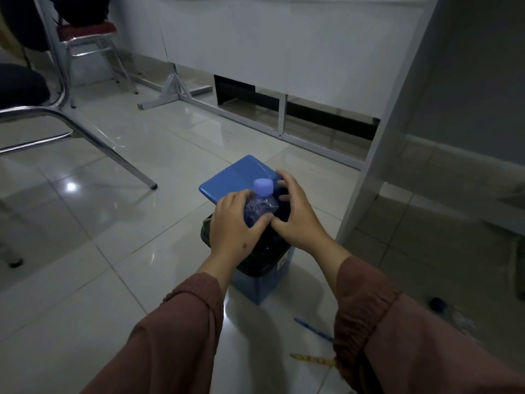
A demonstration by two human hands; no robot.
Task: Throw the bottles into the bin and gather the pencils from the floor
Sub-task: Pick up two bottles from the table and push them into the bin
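Note:
A crumpled clear plastic bottle (259, 207) with a pale blue cap is held upright over the mouth of a small blue bin (264, 285) lined with a black bag. My left hand (233, 226) wraps around the bottle's body. My right hand (298, 214) rests on the far edge of the bin's raised blue lid (235, 177), fingers spread over it. On the floor to the right lie a blue pencil (312, 329) and a yellow patterned pencil (312, 359), both partly hidden by my right sleeve. Another bottle (449, 311) with a dark cap lies at the right.
A white desk leg (369, 172) stands just right of the bin. Chrome chair legs (119, 160) and a black seat are at the left, and a red-seated chair (85, 32) stands at the back left. White panels with a metal frame (278, 120) run along the back.

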